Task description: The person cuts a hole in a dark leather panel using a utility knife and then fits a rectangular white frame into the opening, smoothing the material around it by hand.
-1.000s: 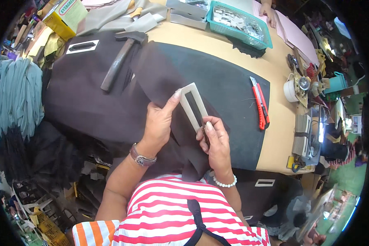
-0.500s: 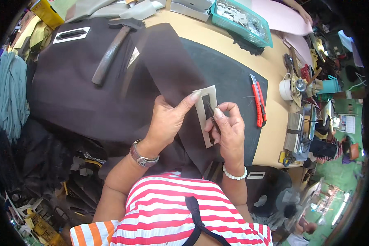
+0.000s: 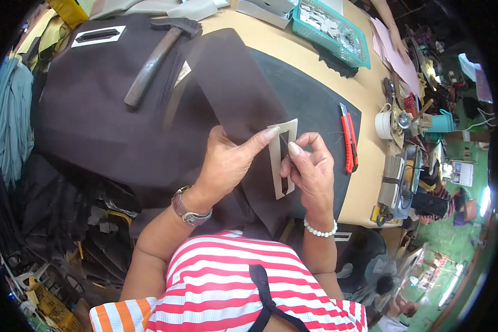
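A dark brown sheet of material [image 3: 235,72] is held up in front of me, bearing a pale rectangular frame [image 3: 278,177] with a long dark slot. My left hand [image 3: 229,160] grips the sheet, its thumb pressed on the frame's upper left corner and its other fingers hidden behind. At the slot's right side, my right hand [image 3: 312,174] pinches with thumb and forefinger. A thin dark edge or sliver shows by those fingertips, too small to name. Left of my hands, a hammer [image 3: 152,69] lies on a stack of similar brown pieces [image 3: 105,127], near another pale slotted frame [image 3: 98,36].
A red utility knife [image 3: 349,138] lies on the dark mat [image 3: 315,105]. Beyond stands a turquoise basket [image 3: 365,58] of small pieces. To the right are a white mug [image 3: 383,124] and a strapped bundle [image 3: 392,174]. Another person's hand [image 3: 399,47] rests by a pink sheet [image 3: 406,69].
The pale frame and my hands sit slightly further right. My right fingertips have closed in nearer the slot's upper part. The other person's hand and pink sheet have shifted at the far right.
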`<state>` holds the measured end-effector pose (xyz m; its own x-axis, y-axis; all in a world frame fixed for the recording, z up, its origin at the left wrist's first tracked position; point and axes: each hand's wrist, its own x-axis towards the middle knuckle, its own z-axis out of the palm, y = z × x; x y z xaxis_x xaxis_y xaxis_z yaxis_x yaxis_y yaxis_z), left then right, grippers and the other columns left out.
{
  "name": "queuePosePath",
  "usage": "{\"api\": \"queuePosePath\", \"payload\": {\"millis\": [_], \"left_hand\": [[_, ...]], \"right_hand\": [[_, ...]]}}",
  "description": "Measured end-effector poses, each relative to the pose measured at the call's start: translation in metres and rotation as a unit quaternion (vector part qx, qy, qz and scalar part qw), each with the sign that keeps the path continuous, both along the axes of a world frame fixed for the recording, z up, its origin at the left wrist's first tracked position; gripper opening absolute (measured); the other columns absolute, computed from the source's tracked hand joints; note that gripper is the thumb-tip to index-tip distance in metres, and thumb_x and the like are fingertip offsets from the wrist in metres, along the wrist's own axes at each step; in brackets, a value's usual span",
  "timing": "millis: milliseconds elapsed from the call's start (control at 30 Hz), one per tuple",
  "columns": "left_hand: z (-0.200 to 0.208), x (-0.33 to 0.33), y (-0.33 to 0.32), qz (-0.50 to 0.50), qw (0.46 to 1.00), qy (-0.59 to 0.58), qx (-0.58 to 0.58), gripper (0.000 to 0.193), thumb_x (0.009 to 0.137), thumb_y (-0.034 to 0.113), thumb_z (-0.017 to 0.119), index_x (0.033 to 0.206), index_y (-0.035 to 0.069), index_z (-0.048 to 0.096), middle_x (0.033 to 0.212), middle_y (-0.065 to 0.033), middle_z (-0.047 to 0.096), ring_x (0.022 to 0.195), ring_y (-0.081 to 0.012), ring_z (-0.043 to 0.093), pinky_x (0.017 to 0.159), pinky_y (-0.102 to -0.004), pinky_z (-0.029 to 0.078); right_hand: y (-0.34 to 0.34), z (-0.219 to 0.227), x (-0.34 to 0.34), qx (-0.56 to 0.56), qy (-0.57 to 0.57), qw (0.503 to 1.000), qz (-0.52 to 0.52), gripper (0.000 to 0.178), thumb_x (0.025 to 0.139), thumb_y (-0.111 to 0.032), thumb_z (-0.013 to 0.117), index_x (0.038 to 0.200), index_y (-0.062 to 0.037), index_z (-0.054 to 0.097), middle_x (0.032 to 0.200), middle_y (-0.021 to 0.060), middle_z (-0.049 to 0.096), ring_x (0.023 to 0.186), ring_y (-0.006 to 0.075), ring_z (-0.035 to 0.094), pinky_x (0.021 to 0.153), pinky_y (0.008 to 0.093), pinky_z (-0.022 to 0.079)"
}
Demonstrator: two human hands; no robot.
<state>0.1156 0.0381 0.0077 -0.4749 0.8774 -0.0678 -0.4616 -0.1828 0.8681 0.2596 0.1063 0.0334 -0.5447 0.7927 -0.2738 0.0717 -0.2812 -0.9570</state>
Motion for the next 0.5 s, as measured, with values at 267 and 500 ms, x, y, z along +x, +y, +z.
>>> {"api": "queuePosePath", "payload": {"millis": [267, 500], "left_hand": [[-0.001, 0.005, 0.007, 0.047, 0.999, 0.0, 0.005, 0.017, 0.088, 0.01, 0.066, 0.098, -0.003, 0.065, 0.094, -0.004, 0.067, 0.082, -0.0086, 0.059, 0.074, -0.0246, 0.046], [-0.001, 0.02, 0.013, 0.092, 0.996, -0.01, -0.021, 0.014, 0.089, 0.01, 0.065, 0.098, -0.001, 0.063, 0.093, -0.0026, 0.064, 0.082, -0.0087, 0.057, 0.074, -0.0258, 0.045]], "right_hand": [[-0.015, -0.001, -0.002, 0.074, -0.019, 0.996, -0.051, 0.018, 0.095, -0.018, 0.056, 0.098, -0.0055, 0.043, 0.063, 0.0047, 0.059, 0.048, 0.0019, 0.044, 0.041, 0.0171, 0.029], [-0.033, -0.013, -0.004, 0.037, -0.015, 0.995, -0.092, 0.019, 0.098, -0.023, 0.049, 0.098, -0.0054, 0.042, 0.065, 0.005, 0.058, 0.046, 0.0016, 0.041, 0.039, 0.0176, 0.029]]}}
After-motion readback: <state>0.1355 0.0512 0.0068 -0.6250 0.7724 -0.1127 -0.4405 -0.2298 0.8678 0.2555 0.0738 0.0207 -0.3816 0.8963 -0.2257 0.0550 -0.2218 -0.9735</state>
